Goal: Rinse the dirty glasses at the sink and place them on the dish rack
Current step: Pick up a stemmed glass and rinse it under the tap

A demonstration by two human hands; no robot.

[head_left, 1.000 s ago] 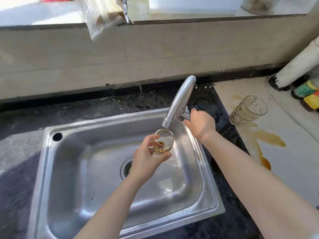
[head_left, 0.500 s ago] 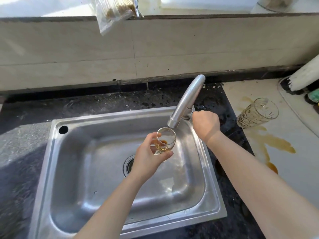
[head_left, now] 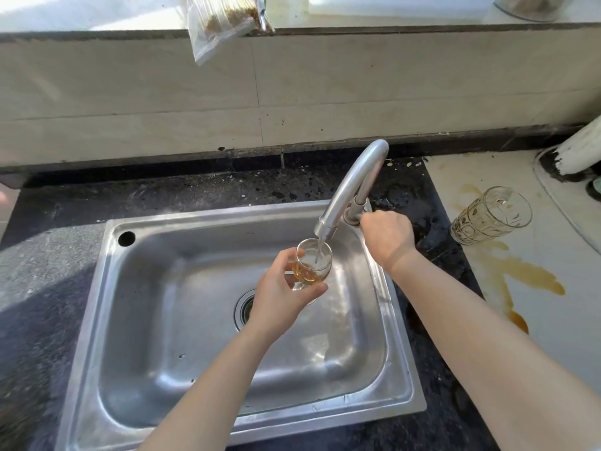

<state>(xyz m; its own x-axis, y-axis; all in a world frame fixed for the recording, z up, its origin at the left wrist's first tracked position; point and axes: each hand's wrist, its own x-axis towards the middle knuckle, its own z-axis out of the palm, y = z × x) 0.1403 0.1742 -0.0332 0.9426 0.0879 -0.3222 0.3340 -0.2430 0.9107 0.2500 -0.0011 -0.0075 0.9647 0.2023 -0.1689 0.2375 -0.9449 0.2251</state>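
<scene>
My left hand point(head_left: 279, 296) holds a small stemmed glass point(head_left: 313, 262) upright over the steel sink point(head_left: 107, 288), right under the faucet spout point(head_left: 351, 187). Brownish liquid sits in the glass and a thin stream of water runs into it. My right hand point(head_left: 388, 234) is closed on the faucet handle at the spout's base; the handle itself is hidden by the hand. A second, patterned tumbler point(head_left: 491, 216) with brown residue lies tilted on the pale counter to the right, beside a brown spill point(head_left: 517, 275). No dish rack is in view.
Dark speckled counter point(head_left: 48, 271) surrounds the sink. The drain point(head_left: 245, 309) is partly hidden behind my left hand. A tiled wall with a ledge runs behind; a plastic bag point(head_left: 221, 24) hangs over the ledge. A white pipe point(head_left: 582, 148) stands at the far right.
Water now runs from the spout into the glass; before, no stream was visible. Both hands stay in about the same places; the camera view has shifted slightly.
</scene>
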